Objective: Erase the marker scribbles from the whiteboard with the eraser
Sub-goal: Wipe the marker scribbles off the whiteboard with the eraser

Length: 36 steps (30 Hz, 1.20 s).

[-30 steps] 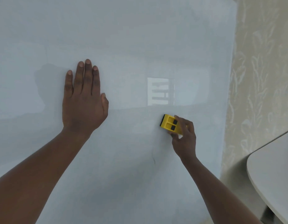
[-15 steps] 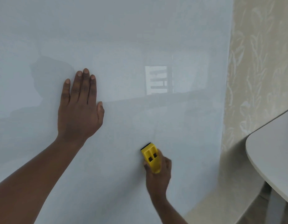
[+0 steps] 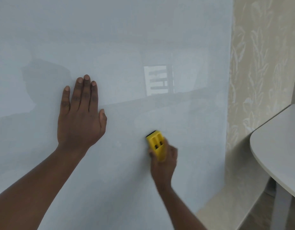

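Observation:
The whiteboard fills most of the view, upright and glossy, with a bright window reflection near its middle. I see no marker scribbles on it. My left hand lies flat on the board with fingers spread upward, holding nothing. My right hand grips the yellow eraser from below and presses its dark pad against the board, lower right of centre. The eraser points up and slightly left.
The board's right edge runs down at the right, with patterned beige wallpaper behind it. A pale rounded table juts in at the right edge, its leg below.
A second ago the eraser was higher and further right, just under the reflection. It swept down and left, then came back up a little and rightward. My left hand has stayed flat on the board.

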Tool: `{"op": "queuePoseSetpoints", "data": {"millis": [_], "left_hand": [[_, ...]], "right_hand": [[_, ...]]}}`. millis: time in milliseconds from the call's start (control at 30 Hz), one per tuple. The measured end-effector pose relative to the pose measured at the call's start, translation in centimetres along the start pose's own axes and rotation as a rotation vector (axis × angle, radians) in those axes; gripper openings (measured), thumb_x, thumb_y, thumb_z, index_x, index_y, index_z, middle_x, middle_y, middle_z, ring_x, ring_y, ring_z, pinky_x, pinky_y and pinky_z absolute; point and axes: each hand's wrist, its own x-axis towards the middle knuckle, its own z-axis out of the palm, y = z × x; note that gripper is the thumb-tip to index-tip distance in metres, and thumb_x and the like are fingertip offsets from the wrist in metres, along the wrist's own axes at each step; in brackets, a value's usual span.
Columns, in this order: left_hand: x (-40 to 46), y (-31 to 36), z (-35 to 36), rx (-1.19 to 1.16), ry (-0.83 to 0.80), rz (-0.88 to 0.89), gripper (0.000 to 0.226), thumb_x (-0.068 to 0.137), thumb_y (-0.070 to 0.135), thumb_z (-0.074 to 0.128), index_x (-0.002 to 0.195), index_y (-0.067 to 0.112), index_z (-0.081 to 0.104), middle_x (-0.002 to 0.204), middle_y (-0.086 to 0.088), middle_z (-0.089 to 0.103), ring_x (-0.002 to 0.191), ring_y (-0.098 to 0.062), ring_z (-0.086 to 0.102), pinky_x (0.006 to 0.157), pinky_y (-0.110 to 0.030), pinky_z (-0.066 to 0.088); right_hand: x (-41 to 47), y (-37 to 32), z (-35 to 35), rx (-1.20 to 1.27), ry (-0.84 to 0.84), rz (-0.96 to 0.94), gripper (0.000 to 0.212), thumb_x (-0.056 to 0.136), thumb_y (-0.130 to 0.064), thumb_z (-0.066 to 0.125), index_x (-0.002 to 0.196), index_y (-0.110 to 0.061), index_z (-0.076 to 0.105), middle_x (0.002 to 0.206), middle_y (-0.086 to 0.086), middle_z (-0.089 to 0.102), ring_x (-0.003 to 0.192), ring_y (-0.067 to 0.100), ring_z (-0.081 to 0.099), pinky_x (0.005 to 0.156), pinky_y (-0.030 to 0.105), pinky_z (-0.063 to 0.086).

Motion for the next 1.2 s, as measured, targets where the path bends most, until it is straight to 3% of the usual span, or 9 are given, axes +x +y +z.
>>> {"op": "queuePoseSetpoints", "data": {"millis": [133,300,400,533,700,800,933,1200], "left_hand": [[0.0,0.0,0.1,0.005,-0.009,-0.01,0.068,0.102,0.031,0.024,0.159,-0.001,0.008,0.168,-0.022,0.011,0.158,-0.032,0.007,0.129,-0.05,0.001],[0.0,0.3,0.2,0.001,-0.01,-0.02,0.069,0.101,0.032,0.023,0.16,0.0,0.007,0.168,-0.021,0.01,0.158,-0.033,0.008,0.129,-0.052,0.003],[-0.1,0.3,0.3,0.022,-0.01,-0.028,0.068,0.102,0.032,0.023,0.16,0.0,0.007,0.169,-0.021,0.01,0.158,-0.033,0.008,0.129,-0.052,0.004],[0.0,0.4,0.1,0.041,-0.014,-0.031,0.068,0.101,0.031,0.025,0.16,-0.001,0.009,0.168,-0.021,0.013,0.158,-0.033,0.011,0.129,-0.053,0.008],[0.1,0.3,-0.3,0.078,-0.033,-0.035,0.069,0.101,0.032,0.027,0.16,-0.001,0.011,0.168,-0.021,0.016,0.157,-0.033,0.015,0.128,-0.053,0.013],[0.1,0.2,-0.3,0.093,-0.047,-0.035,0.069,0.101,0.033,0.028,0.159,-0.001,0.014,0.168,-0.02,0.016,0.157,-0.032,0.016,0.127,-0.053,0.016],[-0.3,-0.3,-0.5,0.123,-0.082,-0.013,0.07,0.101,0.037,0.029,0.159,0.0,0.015,0.168,-0.018,0.016,0.157,-0.03,0.016,0.128,-0.049,0.017],[-3.4,-4.7,-2.3,0.153,-0.15,-0.022,0.075,0.1,0.045,0.032,0.16,0.003,0.015,0.169,-0.013,0.013,0.158,-0.026,0.014,0.128,-0.046,0.018]], "right_hand": [[8.7,1.6,-1.6,-0.034,0.11,0.081,0.062,0.08,-0.027,0.076,0.137,-0.019,0.053,0.112,0.011,0.051,0.105,0.033,0.057,0.083,0.023,0.035],[13.6,-0.5,-1.4,0.05,0.114,0.123,0.062,0.083,-0.035,0.075,0.138,-0.026,0.05,0.111,-0.005,0.042,0.104,0.019,0.055,0.082,0.017,0.033],[10.3,-3.0,-0.2,0.062,0.051,-0.029,0.065,0.08,-0.037,0.075,0.14,-0.027,0.05,0.109,-0.005,0.044,0.102,0.018,0.053,0.088,0.023,0.038],[2.9,-3.3,1.0,0.039,-0.161,-0.142,0.069,0.078,-0.057,0.066,0.14,-0.045,0.04,0.112,-0.018,0.039,0.108,0.007,0.043,0.092,0.031,0.042],[2.0,-2.1,0.6,-0.041,-0.234,-0.411,0.065,0.081,-0.06,0.063,0.138,-0.035,0.044,0.111,-0.014,0.04,0.101,-0.002,0.034,0.084,0.038,0.046],[5.7,-2.9,0.3,-0.026,-0.16,-0.287,0.065,0.078,-0.06,0.063,0.136,-0.039,0.044,0.106,-0.021,0.035,0.1,0.003,0.04,0.087,0.04,0.047],[11.9,-4.8,-0.2,0.023,0.006,-0.077,0.065,0.077,-0.064,0.06,0.135,-0.039,0.045,0.104,-0.01,0.041,0.098,0.019,0.052,0.086,0.044,0.05],[17.8,-13.0,3.3,0.079,0.153,-0.183,0.061,0.084,-0.048,0.069,0.135,-0.018,0.052,0.107,0.011,0.051,0.097,0.03,0.047,0.084,0.038,0.044]]}}
